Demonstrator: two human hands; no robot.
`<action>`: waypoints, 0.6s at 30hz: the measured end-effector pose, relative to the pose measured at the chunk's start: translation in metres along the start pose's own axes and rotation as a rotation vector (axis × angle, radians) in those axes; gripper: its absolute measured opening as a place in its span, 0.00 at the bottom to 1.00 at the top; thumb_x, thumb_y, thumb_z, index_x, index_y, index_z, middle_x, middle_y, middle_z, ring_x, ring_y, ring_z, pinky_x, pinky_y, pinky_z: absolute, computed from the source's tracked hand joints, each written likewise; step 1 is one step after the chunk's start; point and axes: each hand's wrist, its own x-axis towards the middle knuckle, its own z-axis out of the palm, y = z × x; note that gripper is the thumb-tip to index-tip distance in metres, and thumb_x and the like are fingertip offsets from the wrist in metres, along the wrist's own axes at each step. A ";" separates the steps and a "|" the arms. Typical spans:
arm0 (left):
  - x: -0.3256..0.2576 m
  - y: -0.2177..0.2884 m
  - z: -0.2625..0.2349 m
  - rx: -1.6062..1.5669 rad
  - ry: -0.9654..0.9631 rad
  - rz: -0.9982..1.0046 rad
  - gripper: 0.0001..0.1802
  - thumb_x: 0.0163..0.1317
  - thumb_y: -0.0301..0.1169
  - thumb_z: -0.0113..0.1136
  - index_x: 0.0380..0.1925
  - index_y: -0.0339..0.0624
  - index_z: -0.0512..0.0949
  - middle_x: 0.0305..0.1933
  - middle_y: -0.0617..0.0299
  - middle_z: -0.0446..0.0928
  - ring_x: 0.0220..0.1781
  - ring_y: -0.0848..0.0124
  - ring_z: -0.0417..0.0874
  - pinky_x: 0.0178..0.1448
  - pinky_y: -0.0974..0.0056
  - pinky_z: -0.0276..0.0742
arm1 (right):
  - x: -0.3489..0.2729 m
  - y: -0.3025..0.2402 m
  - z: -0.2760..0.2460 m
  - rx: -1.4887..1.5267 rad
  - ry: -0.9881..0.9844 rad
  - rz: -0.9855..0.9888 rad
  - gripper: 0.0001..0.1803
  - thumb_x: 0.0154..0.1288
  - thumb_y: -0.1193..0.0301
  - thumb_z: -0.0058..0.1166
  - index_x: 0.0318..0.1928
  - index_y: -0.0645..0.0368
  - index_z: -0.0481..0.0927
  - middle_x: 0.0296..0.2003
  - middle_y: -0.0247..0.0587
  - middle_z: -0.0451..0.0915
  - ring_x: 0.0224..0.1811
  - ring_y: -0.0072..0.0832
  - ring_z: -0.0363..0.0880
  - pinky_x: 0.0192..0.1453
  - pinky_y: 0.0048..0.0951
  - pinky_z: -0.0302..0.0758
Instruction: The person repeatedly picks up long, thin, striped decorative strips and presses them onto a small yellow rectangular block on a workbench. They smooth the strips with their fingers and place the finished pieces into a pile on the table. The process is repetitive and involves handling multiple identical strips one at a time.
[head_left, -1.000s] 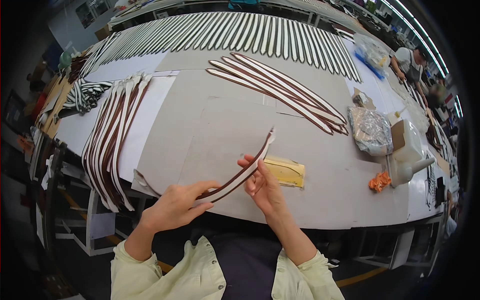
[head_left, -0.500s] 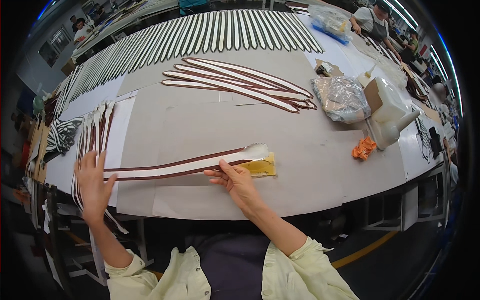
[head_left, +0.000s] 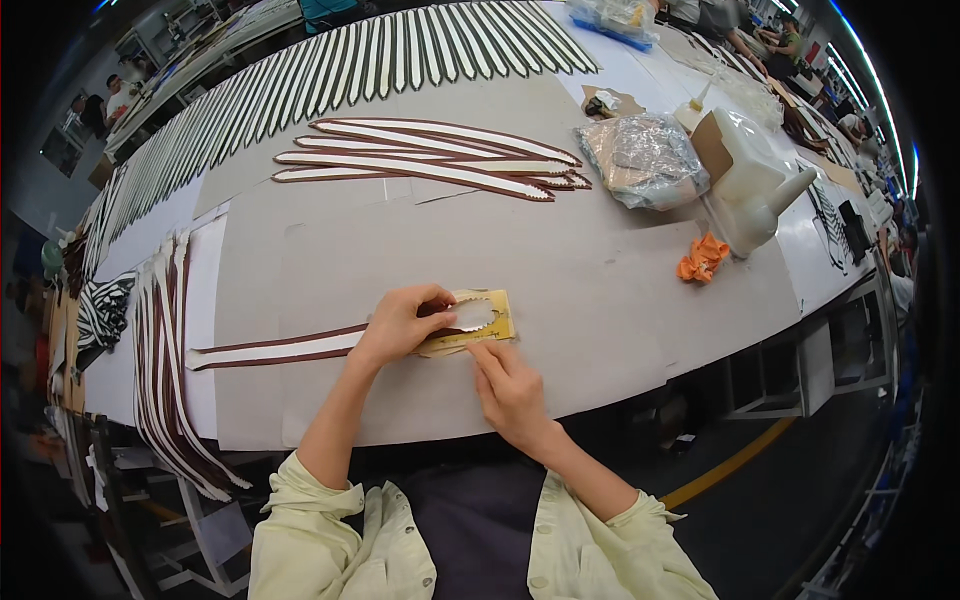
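One long strip point(head_left: 275, 348), white with brown edges, lies flat on the grey table point(head_left: 620, 290) in front of me, its right end resting on a small yellow template point(head_left: 490, 325) with an oval cut-out. My left hand point(head_left: 400, 322) presses down on the strip where it meets the template, fingers curled over it and holding it flat. My right hand point(head_left: 510, 385) sits just below, its forefinger pushing on the template's lower edge; it grips nothing.

Farther up the table lies a loose bunch of about six similar strips point(head_left: 430, 160), overlapping so the count is unsure. Beyond them a long row of strips point(head_left: 400, 50) fans along the far edge, too many to count. Another bundle point(head_left: 165, 350) hangs over the near left edge, partly cut off.

To the right I see one crinkled clear plastic bag point(head_left: 645, 160) with something brownish inside, hard to make out, one white jug point(head_left: 760, 185) with a spout beside a piece of brown card, and one orange crumpled scrap point(head_left: 700, 260). A second plastic bag point(head_left: 615, 15) sits at the far edge, cut off by the rim. Other people stand at the corners, too small to read.
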 end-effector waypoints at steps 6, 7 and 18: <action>0.002 0.001 0.005 0.071 0.003 0.056 0.15 0.63 0.30 0.74 0.46 0.32 0.85 0.35 0.60 0.87 0.37 0.75 0.84 0.46 0.66 0.81 | 0.008 0.015 -0.003 -0.401 0.049 -0.172 0.23 0.61 0.77 0.61 0.56 0.73 0.82 0.60 0.52 0.81 0.44 0.40 0.79 0.44 0.38 0.78; 0.003 0.003 0.004 0.075 -0.012 0.050 0.15 0.63 0.30 0.74 0.46 0.32 0.85 0.35 0.60 0.86 0.36 0.75 0.83 0.46 0.66 0.81 | 0.009 0.014 -0.001 -0.420 0.040 -0.161 0.22 0.61 0.77 0.61 0.56 0.73 0.82 0.61 0.52 0.81 0.44 0.40 0.78 0.45 0.38 0.77; 0.008 0.007 -0.003 0.029 -0.102 0.017 0.14 0.64 0.28 0.71 0.49 0.34 0.86 0.39 0.54 0.88 0.38 0.69 0.86 0.48 0.64 0.82 | 0.003 0.020 0.006 -0.501 0.003 -0.112 0.27 0.59 0.72 0.67 0.59 0.70 0.82 0.66 0.48 0.79 0.49 0.39 0.77 0.50 0.39 0.74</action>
